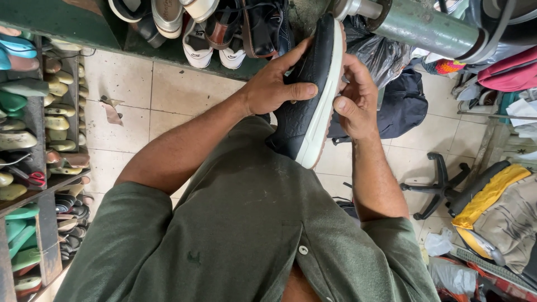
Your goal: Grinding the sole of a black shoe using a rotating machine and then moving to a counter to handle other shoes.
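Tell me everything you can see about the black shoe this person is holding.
The black shoe has a dark textured upper that looks like leather, and a thick white sole with a thin reddish-tan bottom edge. It is held on edge, toe pointing up toward a grey-green metal cylinder, heel down against the green shirt. The left hand grips the upper; the right hand presses the sole side.

Shoe (310, 100) between both hands; shelves (33, 140) left; chair base (442, 187) right.
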